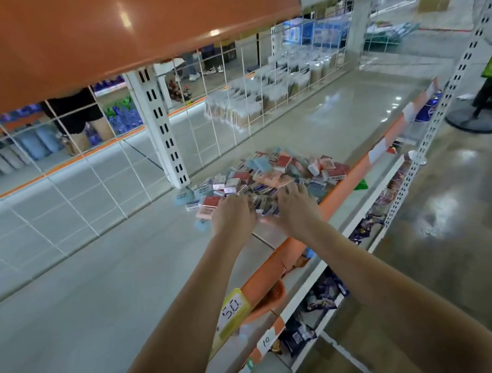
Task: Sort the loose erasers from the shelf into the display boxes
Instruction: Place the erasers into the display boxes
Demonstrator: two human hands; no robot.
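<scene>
Reaching into eraser pile (268, 174), centre of frame, on shelf (93, 269). Left hand (233, 214) and right hand (296, 208) together cup some erasers; grip shape unclear. Risk: pile near orange shelf edge (344, 185), strays may spill over. Display boxes unseen.

My two bare forearms, no sleeves in view, no watch or bracelet at the wrists, my left hand (233, 216) at eleven o'clock of my right hand (296, 208), fingers without rings, fingernails too blurred to judge

Glossy concrete floor (452, 240) beside white wire-backed shelving (157, 126), brightly lit.
</scene>
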